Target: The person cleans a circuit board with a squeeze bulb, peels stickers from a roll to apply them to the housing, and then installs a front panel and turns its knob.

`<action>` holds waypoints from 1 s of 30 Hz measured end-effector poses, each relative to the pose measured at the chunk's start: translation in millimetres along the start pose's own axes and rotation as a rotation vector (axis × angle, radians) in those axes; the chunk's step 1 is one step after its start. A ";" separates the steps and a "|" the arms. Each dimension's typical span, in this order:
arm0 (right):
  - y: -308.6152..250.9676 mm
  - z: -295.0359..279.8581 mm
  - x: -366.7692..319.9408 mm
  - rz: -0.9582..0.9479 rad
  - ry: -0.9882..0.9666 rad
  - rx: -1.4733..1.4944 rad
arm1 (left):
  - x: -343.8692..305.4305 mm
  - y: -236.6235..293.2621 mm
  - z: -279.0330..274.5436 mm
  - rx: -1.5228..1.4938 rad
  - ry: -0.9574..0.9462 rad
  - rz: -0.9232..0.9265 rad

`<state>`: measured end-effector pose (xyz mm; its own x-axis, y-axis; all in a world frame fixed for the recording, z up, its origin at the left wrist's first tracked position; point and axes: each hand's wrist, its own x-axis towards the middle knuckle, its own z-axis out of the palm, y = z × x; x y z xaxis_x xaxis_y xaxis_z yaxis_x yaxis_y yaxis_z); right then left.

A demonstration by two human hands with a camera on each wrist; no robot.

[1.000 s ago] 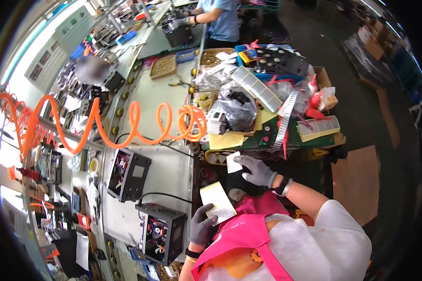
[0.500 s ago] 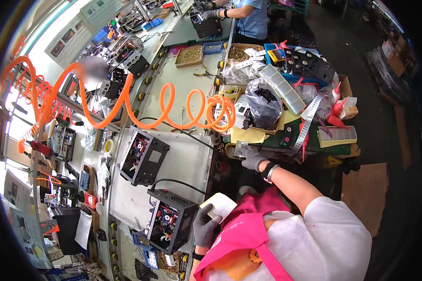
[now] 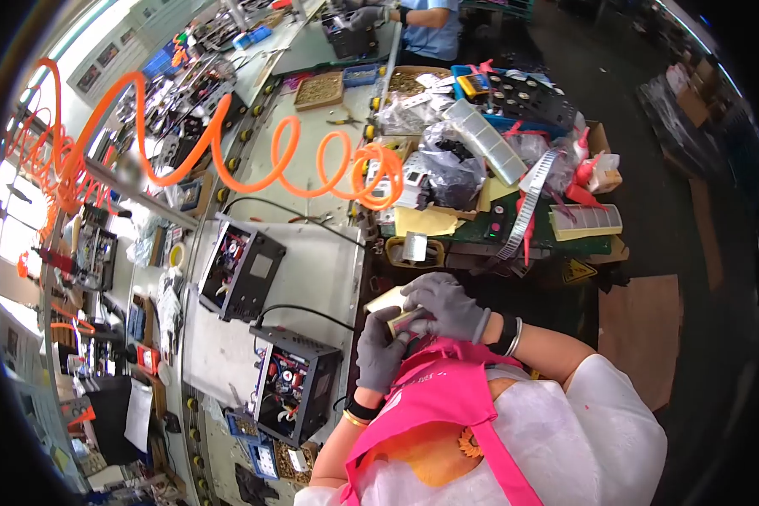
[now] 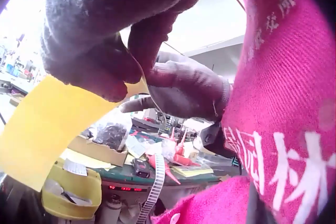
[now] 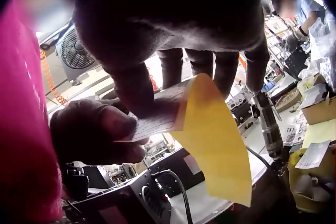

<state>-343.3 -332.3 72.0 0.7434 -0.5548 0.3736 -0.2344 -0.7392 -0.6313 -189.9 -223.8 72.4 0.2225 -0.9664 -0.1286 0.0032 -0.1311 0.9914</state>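
Note:
Both gloved hands meet in front of the pink apron at a label sheet (image 5: 215,145) with a white printed face and a yellow backing. My left hand (image 3: 381,358) grips it by one edge, thumb on the printed side. My right hand (image 3: 449,308) comes over the top and pinches it, its thumb against the printed face and the other fingers behind. Between the hands the sheet bends, and its yellow part hangs down in the right wrist view. A white slip (image 3: 415,246) lies over the yellow bin (image 3: 394,253) beyond the hands.
Two black-cased electrical units (image 3: 299,384) with exposed insides stand on the bench (image 3: 198,363) at left. An orange coiled hose (image 3: 282,160) hangs above it. Bags, red-capped bottles and label strips crowd the green table (image 3: 578,244). Another person (image 3: 430,29) works at the far end.
My right hand has let go of the white slip at the yellow bin and come back to the sheet. My left hand keeps its hold, and the sheet is now bent between both hands.

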 end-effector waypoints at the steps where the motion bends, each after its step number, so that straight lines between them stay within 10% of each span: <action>1: -2.8 2.0 -2.1 0.005 -0.013 0.018 | -3.6 -3.2 -0.9 0.037 -0.012 0.013; 30: -33.3 -6.9 -95.5 0.056 0.310 -0.285 | 9.8 -40.3 28.8 -0.375 -0.496 -0.299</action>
<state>-410.8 -257.4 62.0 0.5110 -0.6536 0.5584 -0.4651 -0.7565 -0.4599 -215.9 -234.3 30.5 -0.3131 -0.8990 -0.3062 0.3521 -0.4093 0.8417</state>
